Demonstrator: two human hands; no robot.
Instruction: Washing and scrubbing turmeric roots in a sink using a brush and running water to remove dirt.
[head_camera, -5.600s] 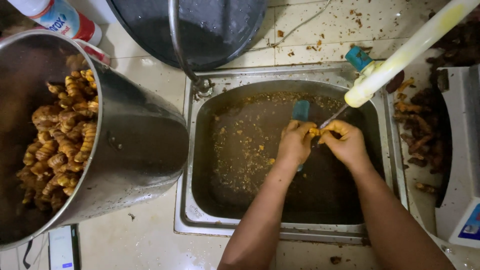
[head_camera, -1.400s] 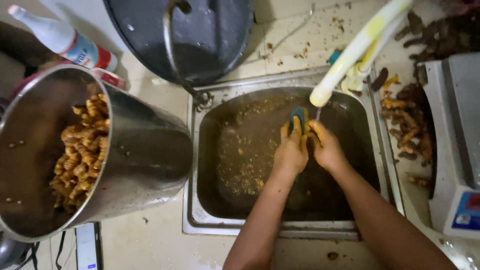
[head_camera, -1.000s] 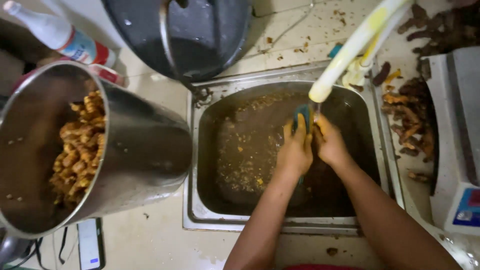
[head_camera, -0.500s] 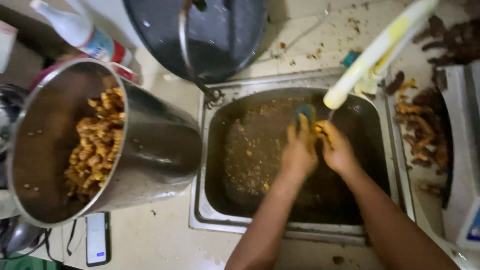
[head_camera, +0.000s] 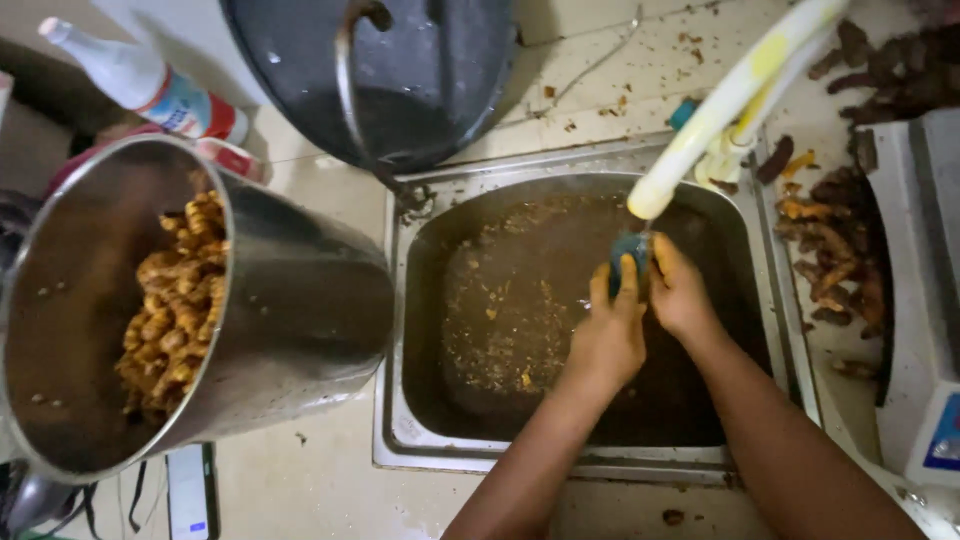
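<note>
While pressed together, left hand (head_camera: 607, 340) and right hand (head_camera: 680, 292) clamp blue-green scrubber (head_camera: 628, 262) (soft-edged), steel sink (head_camera: 400, 330), pale spout (head_camera: 725, 105)

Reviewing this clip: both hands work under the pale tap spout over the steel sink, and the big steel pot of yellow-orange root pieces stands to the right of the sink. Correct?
Not quite. In the head view the large steel pot of yellow-orange root pieces stands left of the steel sink, not right. The rest holds: left hand and right hand work under the pale tap spout.

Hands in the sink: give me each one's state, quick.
Left hand: closed on a blue-green scrubber, under the tap spout.
Right hand: against the scrubber; grip cannot be told.
</note>
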